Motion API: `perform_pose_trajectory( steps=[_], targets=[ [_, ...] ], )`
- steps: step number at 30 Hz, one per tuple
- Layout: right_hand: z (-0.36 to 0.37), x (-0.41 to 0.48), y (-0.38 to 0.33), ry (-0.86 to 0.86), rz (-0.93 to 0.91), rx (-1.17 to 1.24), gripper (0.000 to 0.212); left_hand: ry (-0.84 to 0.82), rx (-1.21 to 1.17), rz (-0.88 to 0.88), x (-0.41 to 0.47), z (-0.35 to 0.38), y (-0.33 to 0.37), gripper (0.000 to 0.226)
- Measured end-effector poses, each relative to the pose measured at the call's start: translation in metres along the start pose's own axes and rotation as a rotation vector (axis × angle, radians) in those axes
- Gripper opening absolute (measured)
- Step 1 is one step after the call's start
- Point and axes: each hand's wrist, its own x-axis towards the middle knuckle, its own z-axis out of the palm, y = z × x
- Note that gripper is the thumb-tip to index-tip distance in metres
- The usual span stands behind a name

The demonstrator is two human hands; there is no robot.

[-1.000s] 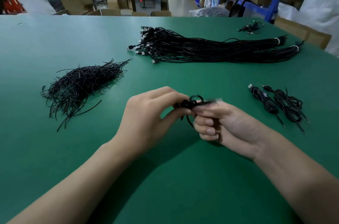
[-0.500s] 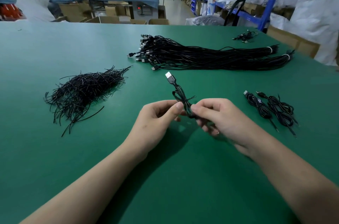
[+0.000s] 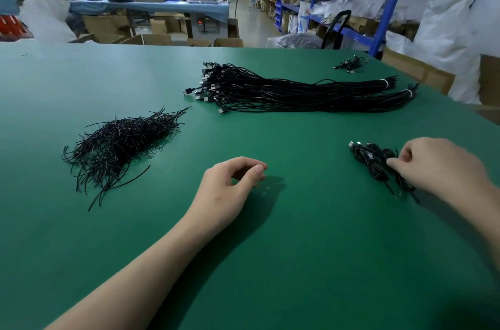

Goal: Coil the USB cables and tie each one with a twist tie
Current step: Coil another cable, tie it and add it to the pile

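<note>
Pinching coiled cables (image 3: 370,158), right hand (image 3: 438,164); left hand (image 3: 230,186) loose, empty; green table (image 3: 297,248), blue shelving (image 3: 391,5).

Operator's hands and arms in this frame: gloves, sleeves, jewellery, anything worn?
Nothing worn that shows. The left hand and right hand are bare: no gloves, no rings. The left forearm and right forearm are bare up to the frame edge: no sleeve, cuff, watch or wristband in view.

Head camera looks forward and down, close over the green table (image 3: 297,262).
</note>
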Motion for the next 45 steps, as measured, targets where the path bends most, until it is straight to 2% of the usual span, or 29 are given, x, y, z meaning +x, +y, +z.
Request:
perform_pose_trajectory(
  steps=[3,6,10,15,18,21,25,29,33,38,43,45],
  targets=[
    [-0.003,0.003,-0.006,0.104,-0.074,0.019,0.028,-0.005,0.246,0.058,0.017,-0.006,0.000,0.017],
    [-0.011,0.000,-0.034,0.253,-0.245,0.173,0.018,-0.055,0.459,0.051,0.052,-0.017,-0.004,0.033],
    [-0.006,0.005,-0.088,0.163,-0.440,0.210,0.017,-0.056,0.665,-0.074,0.109,-0.030,-0.019,0.051],
    [0.013,0.032,-0.132,0.027,-0.520,0.180,0.015,-0.022,0.731,-0.163,0.166,-0.030,-0.041,0.061],
    [0.024,0.056,-0.144,0.005,-0.513,0.202,0.014,0.015,0.761,-0.160,0.192,-0.028,-0.046,0.063],
    [0.037,0.078,-0.156,-0.054,-0.505,0.221,0.035,0.037,0.799,-0.186,0.212,-0.025,-0.049,0.060],
    [0.057,0.101,-0.174,-0.197,-0.529,0.226,0.058,0.060,0.863,-0.188,0.228,-0.020,-0.052,0.038],
    [0.074,0.121,-0.182,-0.202,-0.535,0.198,0.065,0.034,0.818,-0.120,0.232,-0.020,-0.043,0.027],
    [0.084,0.143,-0.182,-0.162,-0.414,0.267,0.068,0.121,0.795,-0.032,0.228,-0.040,-0.027,0.020],
    [0.092,0.160,-0.184,-0.134,-0.422,0.276,0.066,0.217,0.837,0.045,0.215,-0.057,-0.017,0.020],
    [0.098,0.170,-0.183,-0.146,-0.326,0.348,0.060,0.406,0.737,-0.022,0.209,-0.096,-0.023,0.022],
    [0.098,0.171,-0.185,-0.149,-0.295,0.351,0.057,0.527,0.590,-0.088,0.204,-0.117,-0.029,0.023]
  ],
)
